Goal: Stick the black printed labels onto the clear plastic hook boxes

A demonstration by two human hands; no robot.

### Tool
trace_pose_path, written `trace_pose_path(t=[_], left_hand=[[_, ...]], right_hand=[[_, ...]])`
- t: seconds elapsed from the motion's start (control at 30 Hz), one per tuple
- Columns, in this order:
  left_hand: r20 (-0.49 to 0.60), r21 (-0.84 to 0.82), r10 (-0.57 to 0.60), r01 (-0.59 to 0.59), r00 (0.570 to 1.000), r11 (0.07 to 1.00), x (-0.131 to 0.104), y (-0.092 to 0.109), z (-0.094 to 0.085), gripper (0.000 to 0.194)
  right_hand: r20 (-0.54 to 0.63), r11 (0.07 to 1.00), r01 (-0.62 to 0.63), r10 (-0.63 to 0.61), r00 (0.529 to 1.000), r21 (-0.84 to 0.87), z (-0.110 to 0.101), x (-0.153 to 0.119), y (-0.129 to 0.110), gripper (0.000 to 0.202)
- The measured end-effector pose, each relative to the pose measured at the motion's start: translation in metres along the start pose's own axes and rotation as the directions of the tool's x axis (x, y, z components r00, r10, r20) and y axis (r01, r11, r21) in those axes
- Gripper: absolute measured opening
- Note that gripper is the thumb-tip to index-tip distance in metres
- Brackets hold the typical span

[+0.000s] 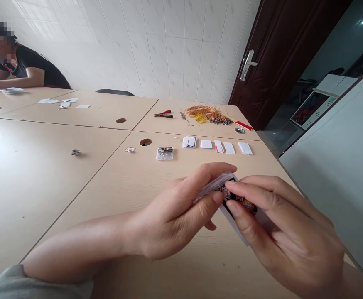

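Observation:
A small clear plastic box (237, 226) with a black label (248, 205) printed in orange and white is held up above the near side of the table. My left hand (181, 211) grips its left end, thumb on top and fingers behind. My right hand (287, 228) is closed over the other end, with thumb and fingertips pressed together at the label. Part of the box is hidden by my fingers. Farther off on the table lies a similar compartment box (165, 153) with a black label and small metal pieces inside.
Behind the boxes lie several stacks of white cards (189, 142), red-handled pliers (163, 114) and a bundle of orange and yellow cords (206, 113). A crumpled scrap (75, 152) rests to the left. Another person (28, 68) sits at the far left. The table (122, 178) has round holes.

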State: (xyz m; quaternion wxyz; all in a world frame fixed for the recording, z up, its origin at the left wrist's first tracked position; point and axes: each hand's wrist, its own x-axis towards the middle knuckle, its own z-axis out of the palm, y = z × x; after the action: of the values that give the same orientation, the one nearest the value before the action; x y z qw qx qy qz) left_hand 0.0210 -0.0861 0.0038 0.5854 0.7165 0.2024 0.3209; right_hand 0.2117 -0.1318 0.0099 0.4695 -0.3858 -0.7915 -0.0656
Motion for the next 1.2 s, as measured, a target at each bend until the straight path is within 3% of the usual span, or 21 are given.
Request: trace_pose_path(t=[0.6, 1.03, 1.2], left_hand=[[-0.044, 0.033, -0.006, 0.008, 0.999, 0.999, 0.0031, 0.0004, 0.0017, 0.026], [0.007, 0.081, 0.021, -0.021, 1.000, 0.996, 0.0023, -0.0047, -0.0021, 0.030], [0.024, 0.117, 0.088, -0.090, 0.996, 0.989, 0.0017, -0.0075, -0.0027, 0.042]], right_hand=[[0.009, 0.999, 0.035, -0.035, 0.999, 0.005, -0.0014, -0.0015, 0.0007, 0.020], [0.061, 0.987, -0.112, 0.105, 0.993, 0.115, -0.0035, 0.0025, -0.0009, 0.015], [0.071, 0.960, -0.203, 0.193, 0.979, 0.191, 0.0012, 0.0015, -0.0011, 0.014]])
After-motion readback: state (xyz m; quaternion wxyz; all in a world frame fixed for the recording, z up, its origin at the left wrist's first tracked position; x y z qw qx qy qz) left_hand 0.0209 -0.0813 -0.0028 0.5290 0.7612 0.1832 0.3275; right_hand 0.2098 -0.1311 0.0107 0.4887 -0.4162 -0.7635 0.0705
